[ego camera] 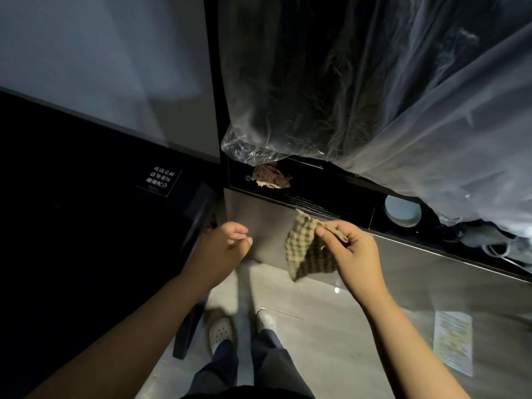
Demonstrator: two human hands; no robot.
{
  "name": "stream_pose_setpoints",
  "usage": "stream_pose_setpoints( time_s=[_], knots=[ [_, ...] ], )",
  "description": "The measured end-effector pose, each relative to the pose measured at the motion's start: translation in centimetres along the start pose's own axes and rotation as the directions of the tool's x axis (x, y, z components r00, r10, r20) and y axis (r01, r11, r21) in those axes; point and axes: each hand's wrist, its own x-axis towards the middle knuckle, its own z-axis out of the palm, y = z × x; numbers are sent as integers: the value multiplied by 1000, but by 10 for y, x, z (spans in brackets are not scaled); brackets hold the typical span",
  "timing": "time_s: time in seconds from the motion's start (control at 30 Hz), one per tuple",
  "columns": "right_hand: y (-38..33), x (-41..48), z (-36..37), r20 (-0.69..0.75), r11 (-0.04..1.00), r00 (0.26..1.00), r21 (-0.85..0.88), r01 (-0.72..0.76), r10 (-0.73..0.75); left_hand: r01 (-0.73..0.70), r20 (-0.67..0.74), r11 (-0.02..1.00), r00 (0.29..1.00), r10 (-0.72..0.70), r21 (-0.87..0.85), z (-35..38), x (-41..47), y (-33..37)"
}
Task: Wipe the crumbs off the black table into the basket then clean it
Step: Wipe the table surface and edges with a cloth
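Head view. Checkered cloth [305, 251] hangs in mid-air to the right of black table [86, 211]. Long axis near vertical in frame, one corner up toward dark ledge [316, 194], one down toward pale floor [302, 326]. Right hand [354, 254] pinches its upper edge between thumb and curled fingers. Left hand [221, 249] loosely curled, holds nothing, just beside table's edge. Brownish crumpled scrap [270, 177] lies on ledge, under clear plastic sheet [374, 96].
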Motion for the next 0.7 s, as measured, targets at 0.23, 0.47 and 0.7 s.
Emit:
stream_pose_setpoints(
  time_s=[0.23,0.47,0.7],
  knots=[
    [-69,-16,-7,70,984,983,74,162,-167,-56,97,974,992,79,-221,-21,-22,17],
    [-126,-32,-20,48,945,951,141,296,-305,-102,178,957,972,154,-270,-38,-65,63],
    [-158,-61,-45,7,901,940,289,324,-341,-365,-168,902,928,333,-231,-21,-135,89]
  ],
)
